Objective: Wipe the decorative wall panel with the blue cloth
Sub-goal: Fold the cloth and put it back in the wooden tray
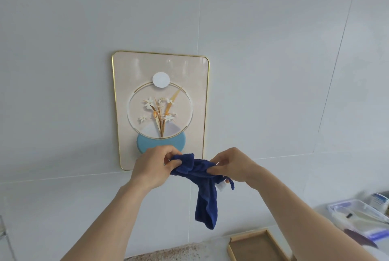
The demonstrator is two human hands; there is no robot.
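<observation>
Readying the blue cloth [203, 185], you pinch it with left hand [154, 167] and right hand [230, 167], probably short of the wall panel [126, 75] at 12 o'clock; bunch it, then press upward.

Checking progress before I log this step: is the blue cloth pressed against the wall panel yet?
No, the blue cloth hangs bunched between the left hand and right hand, below the wall panel.

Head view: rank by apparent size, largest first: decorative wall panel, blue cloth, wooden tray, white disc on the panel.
1. decorative wall panel
2. blue cloth and wooden tray: too close to rank; the cloth is bunched, the tray is cut off by the frame and nearer the camera
3. white disc
</observation>
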